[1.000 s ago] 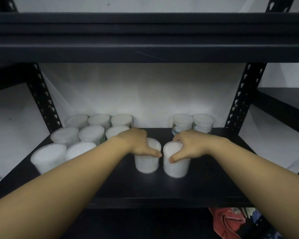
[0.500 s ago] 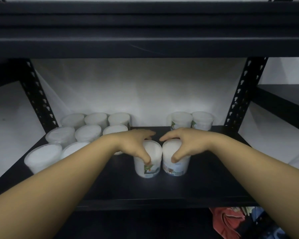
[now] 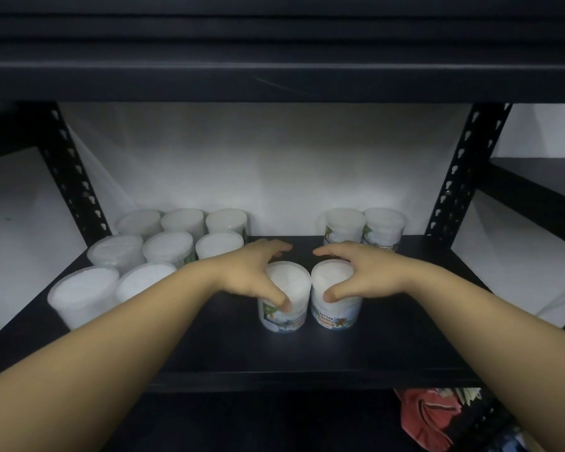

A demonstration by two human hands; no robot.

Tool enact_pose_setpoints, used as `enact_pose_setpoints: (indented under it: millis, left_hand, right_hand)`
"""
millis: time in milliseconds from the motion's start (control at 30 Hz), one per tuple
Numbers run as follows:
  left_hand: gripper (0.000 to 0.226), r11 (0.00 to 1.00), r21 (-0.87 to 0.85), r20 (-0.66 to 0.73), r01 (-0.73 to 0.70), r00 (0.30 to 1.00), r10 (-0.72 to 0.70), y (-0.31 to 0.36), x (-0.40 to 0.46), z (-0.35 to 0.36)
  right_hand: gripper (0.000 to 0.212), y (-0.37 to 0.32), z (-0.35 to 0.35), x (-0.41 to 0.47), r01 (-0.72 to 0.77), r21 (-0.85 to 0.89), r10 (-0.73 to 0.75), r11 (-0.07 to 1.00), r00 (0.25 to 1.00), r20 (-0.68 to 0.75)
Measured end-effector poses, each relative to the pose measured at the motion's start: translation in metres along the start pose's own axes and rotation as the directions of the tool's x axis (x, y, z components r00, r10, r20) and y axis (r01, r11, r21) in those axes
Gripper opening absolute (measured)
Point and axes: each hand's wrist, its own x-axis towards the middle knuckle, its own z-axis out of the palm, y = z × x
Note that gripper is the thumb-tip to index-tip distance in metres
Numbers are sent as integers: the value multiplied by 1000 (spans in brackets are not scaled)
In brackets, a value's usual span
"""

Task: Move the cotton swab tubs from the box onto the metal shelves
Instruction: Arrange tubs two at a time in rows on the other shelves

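Note:
Two cotton swab tubs stand side by side on the black metal shelf (image 3: pixel 307 360), their printed labels facing me. My left hand (image 3: pixel 251 272) arches over the left tub (image 3: pixel 287 288), thumb on its front wall and fingers reaching over the back rim. In the same way my right hand (image 3: pixel 366 272) grips the right tub (image 3: pixel 333 282). Both tubs rest on the shelf board. No box is in view.
Several more white tubs (image 3: pixel 166 249) stand in rows at the shelf's left. Two tubs (image 3: pixel 366 226) stand at the back right. An upper shelf (image 3: pixel 274 79) hangs low overhead, with perforated uprights (image 3: pixel 460 177) at both sides. Red cloth (image 3: pixel 428 415) lies below.
Both tubs have been turned on the spot under my hands, so their printed labels now face forward. They stay at the same place on the shelf.

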Motion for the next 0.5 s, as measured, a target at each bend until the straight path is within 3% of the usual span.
enact_pose_setpoints:
  millis: [133,300,500]
  left_hand:
    - [90,997,81,-121,8,993,2,-3,3,3]
    - [93,997,-26,-57,-75,996,74,-3,-1,0]
    - [79,986,154,-127,-57,989,77,-6,-3,3]
  right_hand:
    - [87,6,7,-2,-5,10,6,1000,998,-67]
    - [81,12,10,-6,39,47,-35,998,995,-90]
    - [65,24,20,-9,106,88,-90,990,981,-173]
